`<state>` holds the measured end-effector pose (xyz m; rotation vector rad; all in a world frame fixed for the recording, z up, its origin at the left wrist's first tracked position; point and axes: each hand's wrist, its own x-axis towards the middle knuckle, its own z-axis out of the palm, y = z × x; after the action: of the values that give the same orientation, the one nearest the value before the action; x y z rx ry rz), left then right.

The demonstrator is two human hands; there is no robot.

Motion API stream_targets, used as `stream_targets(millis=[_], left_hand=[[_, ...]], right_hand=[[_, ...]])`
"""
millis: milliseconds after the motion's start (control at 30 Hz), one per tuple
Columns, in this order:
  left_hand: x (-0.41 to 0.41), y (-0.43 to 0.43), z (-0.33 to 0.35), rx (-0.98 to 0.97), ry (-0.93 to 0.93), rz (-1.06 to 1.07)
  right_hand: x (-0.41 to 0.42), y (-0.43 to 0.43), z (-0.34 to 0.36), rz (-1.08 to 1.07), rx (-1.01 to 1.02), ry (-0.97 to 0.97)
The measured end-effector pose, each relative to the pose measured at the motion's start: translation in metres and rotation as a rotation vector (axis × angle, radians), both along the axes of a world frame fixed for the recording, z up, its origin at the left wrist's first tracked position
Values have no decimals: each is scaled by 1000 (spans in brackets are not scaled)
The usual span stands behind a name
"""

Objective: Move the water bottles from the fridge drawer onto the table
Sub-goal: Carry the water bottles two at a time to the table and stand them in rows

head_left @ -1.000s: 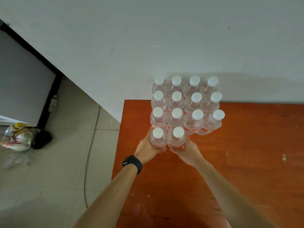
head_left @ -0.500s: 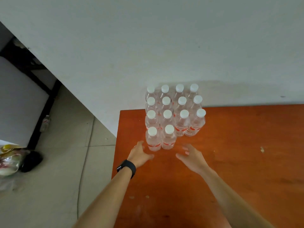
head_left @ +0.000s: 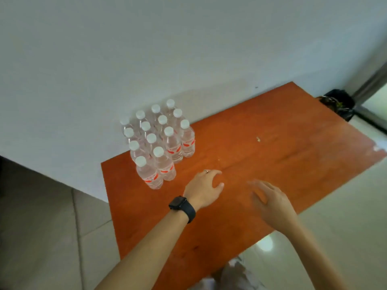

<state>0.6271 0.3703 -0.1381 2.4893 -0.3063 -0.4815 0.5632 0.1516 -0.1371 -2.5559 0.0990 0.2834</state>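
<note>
My water bottles (head_left: 157, 141) stand in a tight bunch at the back left corner of the orange tabletop (head_left: 261, 164), close to the white wall (head_left: 167, 49). They are in neat rows, all upright, and each one touches the next. They are clear, with white caps and red labels. The two at the front stand side by side, nearest to me.

My left hand (head_left: 204, 186) is over the tabletop, a little to the right of the front bottles. It is not touching them. The fingers are curled a bit, but the grip is loose and holds nothing. There is a ring (head_left: 206, 171) on one finger and a black watch (head_left: 182, 207) on my wrist.

My right hand (head_left: 270, 198) is further to the right, well apart from the bottles. Its fingers are spread out and look blurry — this grip is let go too, with nothing in it.

There is a small pale crumb (head_left: 258, 139) on the tabletop, out past my hands. A dark bag (head_left: 337, 103) sits on the floor (head_left: 52, 237) by the far end of the tabletop. The floor has pale tiles — I can see them on the left and on the right.
</note>
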Motion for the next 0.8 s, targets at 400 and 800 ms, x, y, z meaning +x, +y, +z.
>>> stream_targets(millis=[400, 800], left_hand=[[-75, -325, 74, -19, -397, -724], [-264, -617, 151, -131, -568, -1047]], right_hand=[[-208, -238, 83, -670, -259, -202], [-456, -451, 152, -1074, -365, -355]])
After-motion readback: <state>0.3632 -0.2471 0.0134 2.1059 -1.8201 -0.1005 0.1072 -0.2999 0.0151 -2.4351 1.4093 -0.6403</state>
